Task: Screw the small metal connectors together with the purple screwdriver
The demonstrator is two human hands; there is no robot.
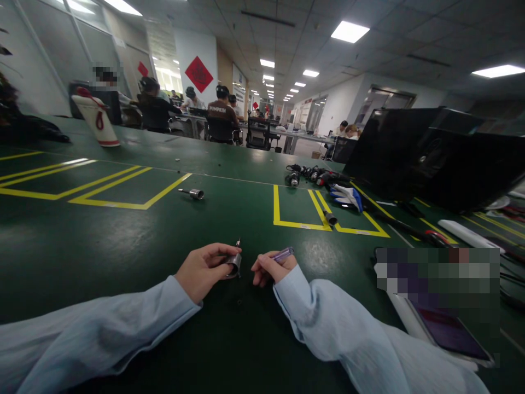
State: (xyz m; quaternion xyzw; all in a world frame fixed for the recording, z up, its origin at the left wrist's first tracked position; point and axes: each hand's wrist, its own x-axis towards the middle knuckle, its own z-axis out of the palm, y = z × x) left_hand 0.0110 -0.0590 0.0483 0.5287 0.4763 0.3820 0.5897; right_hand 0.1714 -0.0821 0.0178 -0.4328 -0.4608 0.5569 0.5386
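My left hand (205,269) is closed around a metal hole saw (234,264), a silver cup with a thin shank pointing up and its open rim turned toward me. Just to its right, my right hand (273,268) is closed on a small tool with a purplish see-through handle (284,254); its tip is hidden, so its kind is unclear. The two hands are apart. A tiny dark ring-like piece (240,301) lies on the green table (135,257) below them. Farther off lie a similar hole saw (192,193) at left and a metal cup piece (330,218) at right.
Yellow tape (301,225) marks boxes on the table. Black corded tools (293,178) and a blue-and-white glove (346,197) lie back right, near black monitors (435,158). A phone (451,331) rests by my right sleeve. A white cup (98,121) stands far left. People sit beyond.
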